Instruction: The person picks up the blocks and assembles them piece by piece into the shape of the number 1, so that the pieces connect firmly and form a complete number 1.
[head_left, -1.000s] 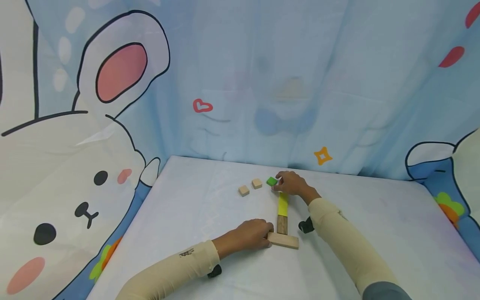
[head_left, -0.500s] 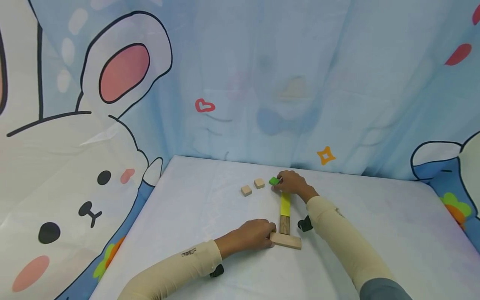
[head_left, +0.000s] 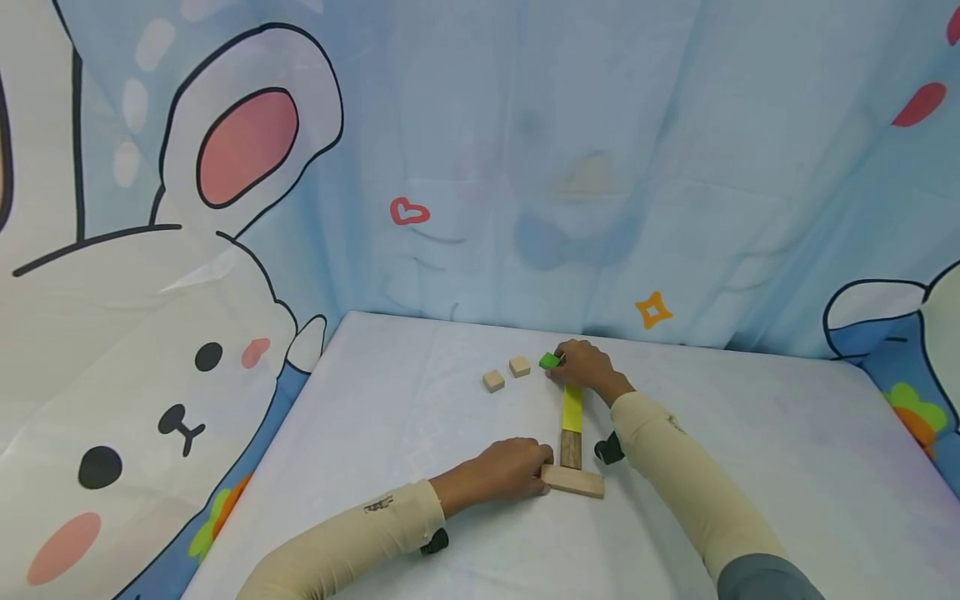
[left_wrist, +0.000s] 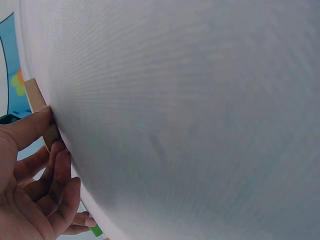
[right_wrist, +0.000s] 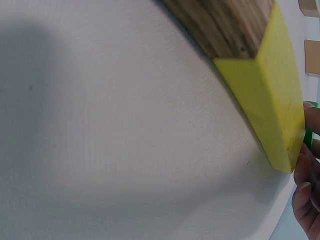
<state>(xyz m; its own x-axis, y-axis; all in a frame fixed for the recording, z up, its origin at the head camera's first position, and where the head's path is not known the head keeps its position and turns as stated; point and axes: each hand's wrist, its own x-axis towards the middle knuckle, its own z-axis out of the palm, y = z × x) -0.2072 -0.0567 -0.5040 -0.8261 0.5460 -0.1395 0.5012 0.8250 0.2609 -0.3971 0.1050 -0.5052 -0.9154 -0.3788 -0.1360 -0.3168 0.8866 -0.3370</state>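
Note:
My left hand (head_left: 506,468) pinches the left end of a pale flat wooden block (head_left: 575,482), thumb and fingers on either side of it in the left wrist view. This block lies crosswise at the near end of a brown wooden block (right_wrist: 225,25). A yellow block (right_wrist: 277,90) continues the line away from me, end to end with the brown one. At the far end of the yellow block, my right hand (head_left: 588,367) pinches a small green block (head_left: 549,361). In the right wrist view its fingers (right_wrist: 302,200) partly cover the green block, right by the yellow end.
Two small pale wooden cubes, a farther cube (head_left: 520,366) and a nearer cube (head_left: 493,381), sit left of the green block. The white-covered table (head_left: 420,400) meets a blue printed curtain (head_left: 480,167) at its back edge.
The head view has shifted slightly. Both hands keep their grip in nearly the same places, and the green block looks slightly turned in the right hand's fingers.

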